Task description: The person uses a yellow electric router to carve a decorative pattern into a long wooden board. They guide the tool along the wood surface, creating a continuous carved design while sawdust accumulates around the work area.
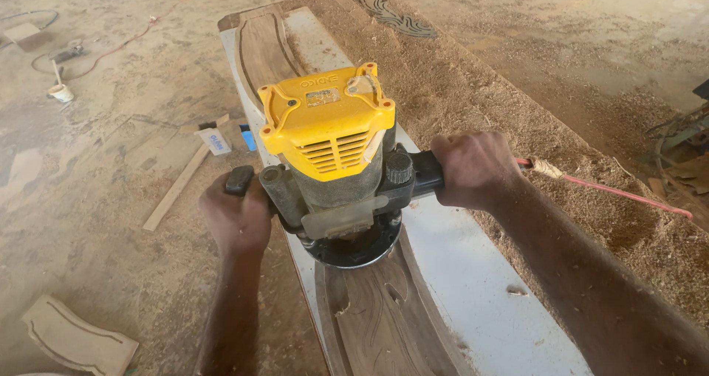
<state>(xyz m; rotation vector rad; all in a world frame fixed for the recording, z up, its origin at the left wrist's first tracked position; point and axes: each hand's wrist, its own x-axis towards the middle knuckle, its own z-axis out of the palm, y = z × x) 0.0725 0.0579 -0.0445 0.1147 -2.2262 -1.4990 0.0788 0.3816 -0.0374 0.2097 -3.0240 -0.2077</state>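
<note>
Gripping yellow router (332, 154), blue-white packet (214, 139) beyond

A loose wooden strip (176, 190) is seen on the sawdust-covered floor (96, 221), a cut curved panel (77, 340) near it, a small white cup (60, 92) farther off.

Yellow-topped router (334, 162) held at frame centre: left hand (236, 217) closed on its left handle, right hand (473, 171) on the right. Base seated on carved wooden board (377, 320) over white panel (473, 287). Red cord (613, 191) seen right; sawdust everywhere.
</note>
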